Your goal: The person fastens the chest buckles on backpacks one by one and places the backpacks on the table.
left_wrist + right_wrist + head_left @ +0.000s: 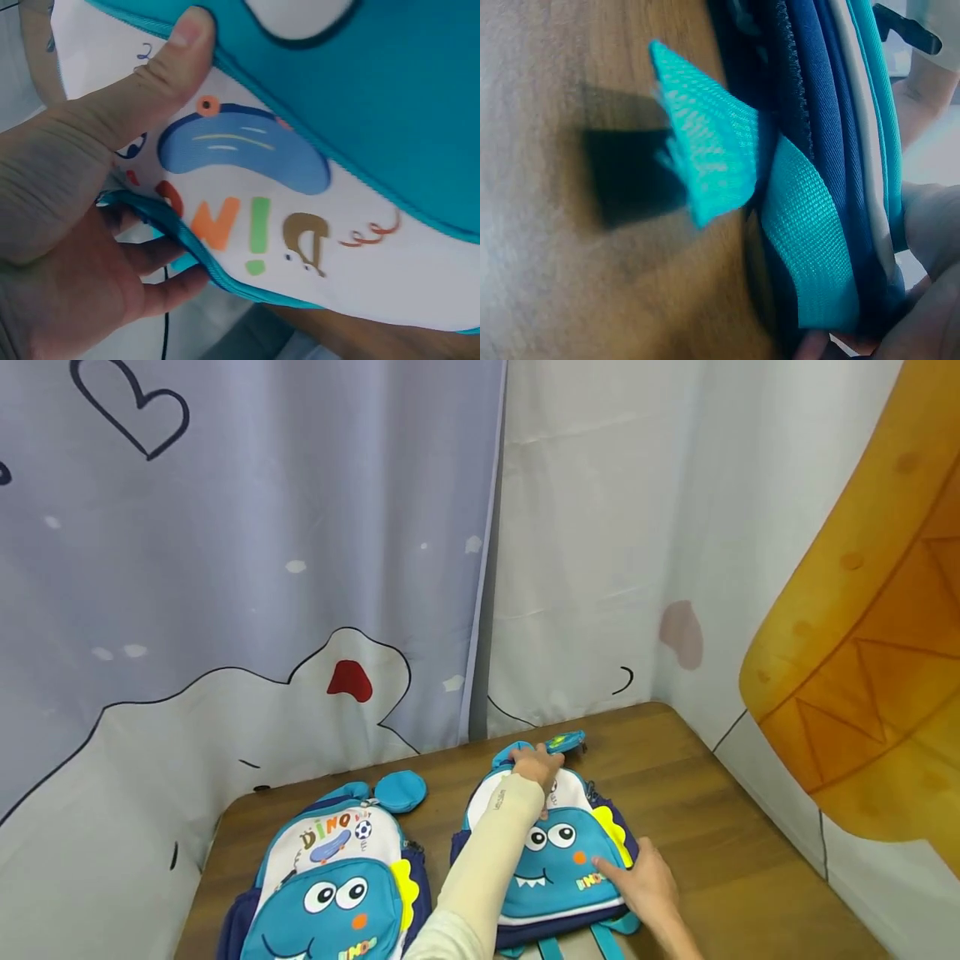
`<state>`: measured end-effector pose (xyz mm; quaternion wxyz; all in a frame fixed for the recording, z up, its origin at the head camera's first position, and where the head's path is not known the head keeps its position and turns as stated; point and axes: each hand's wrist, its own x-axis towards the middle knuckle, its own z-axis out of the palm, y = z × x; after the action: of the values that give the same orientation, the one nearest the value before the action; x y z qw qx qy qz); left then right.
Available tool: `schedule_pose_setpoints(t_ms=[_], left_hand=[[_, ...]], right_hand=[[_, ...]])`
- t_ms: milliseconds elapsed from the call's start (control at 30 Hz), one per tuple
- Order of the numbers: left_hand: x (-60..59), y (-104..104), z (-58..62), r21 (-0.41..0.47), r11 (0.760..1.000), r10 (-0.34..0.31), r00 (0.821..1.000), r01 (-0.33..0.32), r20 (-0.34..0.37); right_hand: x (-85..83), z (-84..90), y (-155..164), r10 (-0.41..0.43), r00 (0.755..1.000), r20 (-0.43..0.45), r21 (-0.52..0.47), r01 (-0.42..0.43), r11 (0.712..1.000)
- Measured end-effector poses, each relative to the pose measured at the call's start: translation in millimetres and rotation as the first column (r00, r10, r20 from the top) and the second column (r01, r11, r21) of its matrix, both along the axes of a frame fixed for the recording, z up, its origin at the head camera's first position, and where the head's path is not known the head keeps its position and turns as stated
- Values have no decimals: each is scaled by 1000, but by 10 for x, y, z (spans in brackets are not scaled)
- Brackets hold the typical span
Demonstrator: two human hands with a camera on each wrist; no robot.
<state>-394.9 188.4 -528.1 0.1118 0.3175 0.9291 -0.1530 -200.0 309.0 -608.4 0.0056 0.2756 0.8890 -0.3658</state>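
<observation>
A small teal, white and navy dinosaur backpack [555, 872] lies face up on the wooden table. At its top, my left hand [536, 768] grips the upper edge. In the left wrist view its thumb [176, 67] presses the white front panel [251, 259], with the fingers curled behind the teal piping. My right hand [648, 885] holds the lower right side, thumb on the teal front pocket; its other fingers are largely hidden. From the right wrist, a teal webbing strap [810, 232] shows along the navy side, its loose end [712, 150] sticking out over the wood.
A second dinosaur backpack [322, 893] of the same design lies to the left, a round teal pouch [401, 791] by its top. Another small teal pouch [566, 742] is above the gripped backpack. Printed curtains [300, 527] hang right behind the table [720, 860].
</observation>
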Motion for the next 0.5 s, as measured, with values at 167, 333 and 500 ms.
schedule_pose_setpoints(t_ms=[167,333,500], left_hand=[[70,-74,-14,30,1000,-4,998,6,-64],[88,-88,-55,92,996,9,994,1,-106],[69,-195,-125,121,992,37,993,-23,-110]], right_hand=[[34,35,3,-51,994,-100,-192,31,981],[75,28,31,-155,973,-171,-401,75,913],[96,10,-46,-186,962,-201,-477,70,876]])
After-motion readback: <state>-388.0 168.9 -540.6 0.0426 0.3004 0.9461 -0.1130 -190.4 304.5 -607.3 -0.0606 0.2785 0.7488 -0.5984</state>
